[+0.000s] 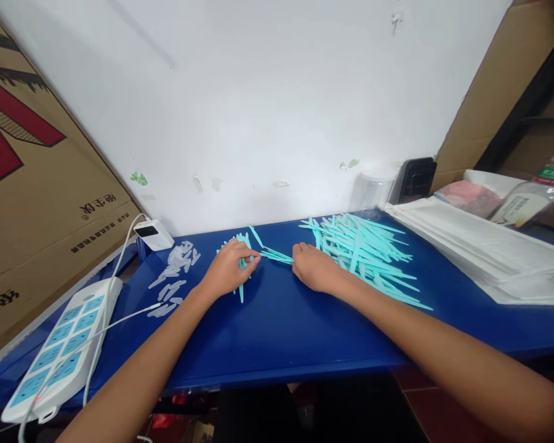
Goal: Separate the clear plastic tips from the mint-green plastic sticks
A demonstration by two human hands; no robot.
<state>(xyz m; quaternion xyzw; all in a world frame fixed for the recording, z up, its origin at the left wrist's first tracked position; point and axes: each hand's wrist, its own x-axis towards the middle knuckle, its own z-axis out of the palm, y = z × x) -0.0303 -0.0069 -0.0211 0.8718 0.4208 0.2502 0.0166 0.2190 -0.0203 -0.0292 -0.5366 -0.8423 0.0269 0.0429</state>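
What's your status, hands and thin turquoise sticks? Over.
Right hand holding thin turquoise sticks by one end; left hand at the other. Loose turquoise stick pile beside right hand. White rectangular power strip off left, apart from both hands.

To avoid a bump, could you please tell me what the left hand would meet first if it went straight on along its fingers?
The left hand would probably first meet the few turquoise sticks held by the right hand, then that hand; depth is unclear, so it may be touching them.
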